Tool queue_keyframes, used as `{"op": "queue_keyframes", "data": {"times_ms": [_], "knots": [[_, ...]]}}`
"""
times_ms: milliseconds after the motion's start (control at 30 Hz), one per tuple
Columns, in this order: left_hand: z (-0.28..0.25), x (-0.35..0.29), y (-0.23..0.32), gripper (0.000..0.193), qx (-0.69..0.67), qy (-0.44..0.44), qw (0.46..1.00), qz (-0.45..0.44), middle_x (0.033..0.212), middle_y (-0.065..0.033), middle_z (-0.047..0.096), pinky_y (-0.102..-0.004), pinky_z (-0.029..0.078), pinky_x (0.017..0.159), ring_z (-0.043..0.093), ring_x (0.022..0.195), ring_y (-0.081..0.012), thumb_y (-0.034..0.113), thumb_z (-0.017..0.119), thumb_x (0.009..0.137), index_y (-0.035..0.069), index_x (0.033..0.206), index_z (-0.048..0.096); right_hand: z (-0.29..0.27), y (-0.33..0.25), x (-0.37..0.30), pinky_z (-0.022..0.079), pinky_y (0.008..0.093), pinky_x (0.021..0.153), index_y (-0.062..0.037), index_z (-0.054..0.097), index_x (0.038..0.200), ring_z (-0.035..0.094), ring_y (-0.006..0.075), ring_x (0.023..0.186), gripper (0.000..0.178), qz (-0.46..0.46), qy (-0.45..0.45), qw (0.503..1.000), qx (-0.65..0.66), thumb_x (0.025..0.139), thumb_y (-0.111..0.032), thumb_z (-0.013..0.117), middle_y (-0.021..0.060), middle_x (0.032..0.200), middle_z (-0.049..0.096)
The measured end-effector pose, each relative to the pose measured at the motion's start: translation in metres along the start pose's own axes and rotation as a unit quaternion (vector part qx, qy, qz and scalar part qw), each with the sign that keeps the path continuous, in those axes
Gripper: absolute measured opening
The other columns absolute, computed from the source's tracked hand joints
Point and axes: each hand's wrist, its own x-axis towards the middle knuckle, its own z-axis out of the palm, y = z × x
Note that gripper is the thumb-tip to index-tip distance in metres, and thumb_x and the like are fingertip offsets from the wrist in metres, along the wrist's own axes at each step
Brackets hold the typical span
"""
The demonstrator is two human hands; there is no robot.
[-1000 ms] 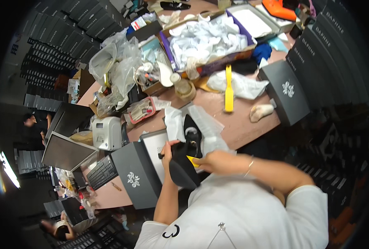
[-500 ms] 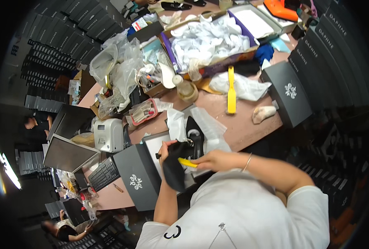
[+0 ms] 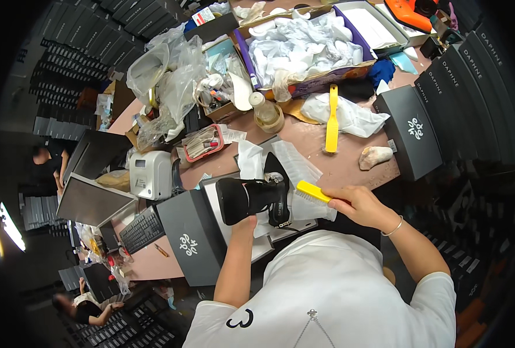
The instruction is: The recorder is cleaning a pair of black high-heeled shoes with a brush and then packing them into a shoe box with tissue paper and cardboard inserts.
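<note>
From my remote seat I see the right hand [image 3: 359, 204] pinching a yellow brush [image 3: 314, 192]; the left hand [image 3: 247, 223] apparently grips a black shoe [image 3: 234, 200] (its fingers are hidden) above the open box [image 3: 260, 245].

A white printer [image 3: 151, 175] stands near a black keyboard [image 3: 141, 233].

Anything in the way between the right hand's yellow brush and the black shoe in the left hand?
Nothing visible blocks the yellow brush from the held black shoe: a gap separates them, with white paper and another black shoe apparently beneath.
</note>
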Motion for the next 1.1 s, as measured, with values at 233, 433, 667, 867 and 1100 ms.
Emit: {"op": "queue_keyframes", "data": {"times_ms": [233,433,667,867,1100], "knots": [[0.01,-0.012,0.014,0.024,0.151,-0.13,0.98,-0.024,0.103,-0.0034,0.062,-0.0281,0.046,0.082,0.058,0.091,-0.0157,0.025,0.049,0.098,0.005,0.107,0.06,0.053,-0.025,0.039,0.048,0.0354,0.048,-0.0152,0.058,0.124,0.057,0.0242,0.053,0.04,-0.173,-0.017,0.962,-0.211,0.084,-0.019,0.061,0.0089,0.074,0.055],[0.001,0.008,0.057,0.036,0.052,-0.04,0.996,-0.053,0.095,-0.0101,0.066,-0.0358,0.051,0.085,0.063,0.091,-0.023,0.033,0.042,0.098,0.002,0.104,0.06,0.026,0.023,-0.005,0.047,0.0388,0.044,-0.018,0.058,0.122,0.058,0.0254,0.052,0.036,-0.063,-0.045,0.955,-0.285,0.086,-0.02,0.058,0.01,0.075,0.056],[0.056,-0.001,-0.001,0.044,-0.009,-0.088,0.986,-0.143,0.09,-0.0142,0.067,-0.0405,0.05,0.087,0.064,0.089,-0.0288,0.036,0.038,0.098,-0.001,0.1,0.062,0.022,0.13,0.006,0.05,0.0395,0.062,-0.014,0.057,0.122,0.063,0.0334,0.077,0.037,0.033,0.229,0.955,-0.186,0.087,-0.024,0.062,0.015,0.089,0.061],[0.062,-0.005,-0.048,0.036,-0.184,-0.038,0.937,-0.296,0.083,-0.0073,0.066,-0.0362,0.054,0.08,0.065,0.082,-0.0231,0.032,0.041,0.097,0.006,0.085,0.063,-0.033,0.115,0.048,0.05,0.0338,0.074,-0.0033,0.062,0.112,0.063,0.0323,0.086,0.027,0.077,0.274,0.958,-0.028,0.086,-0.011,0.063,0.0174,0.098,0.063],[0.085,-0.001,-0.045,0.014,-0.184,0.111,0.94,-0.264,0.085,-0.004,0.066,-0.0324,0.055,0.073,0.065,0.078,-0.0197,0.021,0.051,0.088,0.011,0.089,0.061,-0.085,0.065,0.143,0.049,0.0314,0.063,0.0002,0.066,0.094,0.063,0.0234,0.069,0.013,-0.055,0.19,0.98,-0.016,0.083,-0.005,0.064,0.0127,0.084,0.064]]}}
